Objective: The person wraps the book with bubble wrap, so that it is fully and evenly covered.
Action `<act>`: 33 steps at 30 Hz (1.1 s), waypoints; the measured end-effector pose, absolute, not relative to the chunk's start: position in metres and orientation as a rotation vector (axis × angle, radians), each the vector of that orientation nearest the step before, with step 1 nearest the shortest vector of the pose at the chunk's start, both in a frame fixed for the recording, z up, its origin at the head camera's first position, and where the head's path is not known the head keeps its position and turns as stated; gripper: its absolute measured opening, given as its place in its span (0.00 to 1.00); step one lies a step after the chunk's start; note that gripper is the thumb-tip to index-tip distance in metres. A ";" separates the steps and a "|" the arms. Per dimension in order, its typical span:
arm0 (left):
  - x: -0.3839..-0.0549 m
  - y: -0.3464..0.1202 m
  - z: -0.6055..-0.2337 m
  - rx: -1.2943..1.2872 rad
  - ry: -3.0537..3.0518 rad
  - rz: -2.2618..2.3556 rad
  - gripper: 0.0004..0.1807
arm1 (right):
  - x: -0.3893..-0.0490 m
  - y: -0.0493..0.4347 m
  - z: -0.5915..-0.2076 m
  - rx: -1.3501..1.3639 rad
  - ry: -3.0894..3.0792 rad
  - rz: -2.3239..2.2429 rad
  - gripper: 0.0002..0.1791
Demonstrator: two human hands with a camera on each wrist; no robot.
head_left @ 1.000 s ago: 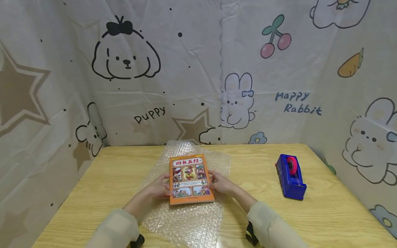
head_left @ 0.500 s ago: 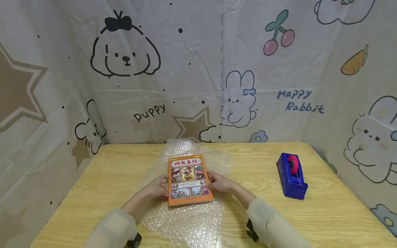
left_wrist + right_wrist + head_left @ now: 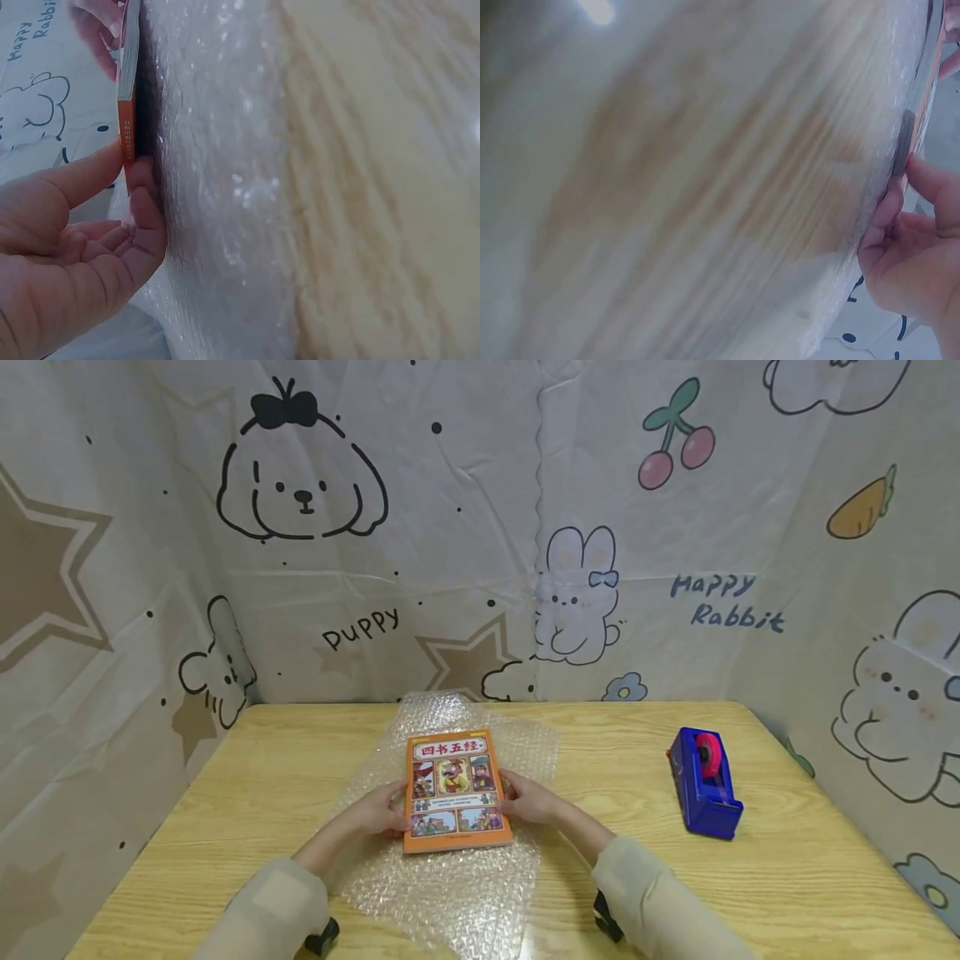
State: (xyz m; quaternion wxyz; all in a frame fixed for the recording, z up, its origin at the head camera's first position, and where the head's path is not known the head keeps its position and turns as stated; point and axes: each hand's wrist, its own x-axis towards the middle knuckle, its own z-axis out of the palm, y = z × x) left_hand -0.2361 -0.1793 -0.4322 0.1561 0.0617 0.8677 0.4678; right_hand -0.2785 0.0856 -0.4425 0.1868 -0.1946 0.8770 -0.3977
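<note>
An orange paperback book (image 3: 453, 793) with cartoon panels on its cover is held face up over a sheet of bubble wrap (image 3: 442, 902). My left hand (image 3: 381, 810) grips its left edge, and the left wrist view shows the thumb on the cover and curled fingers (image 3: 146, 217) under the spine. On the opposite edge, my right hand (image 3: 531, 798) pinches the book between thumb and fingers, seen also in the right wrist view. In the left wrist view a narrow dark gap shows between book and wrap; whether the book touches the wrap elsewhere I cannot tell.
A blue tape dispenser (image 3: 705, 783) with a pink-red core stands on the right of the wooden table (image 3: 615, 752). A printed cloth (image 3: 450, 543) hangs behind the table and along both sides.
Both hands keep their grip on the book, which has shifted very slightly to the left. The head view has tilted a little. Bubble wrap and tape dispenser stay in place.
</note>
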 end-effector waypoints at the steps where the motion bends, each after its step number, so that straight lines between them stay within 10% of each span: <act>1: -0.236 -0.180 -0.432 0.174 2.490 1.332 0.43 | -0.278 0.085 -0.443 -0.556 2.488 -1.109 0.35; 33: -0.243 -0.196 -0.437 0.391 2.671 0.790 0.51 | -0.228 0.114 -0.424 -1.077 2.307 -0.845 0.39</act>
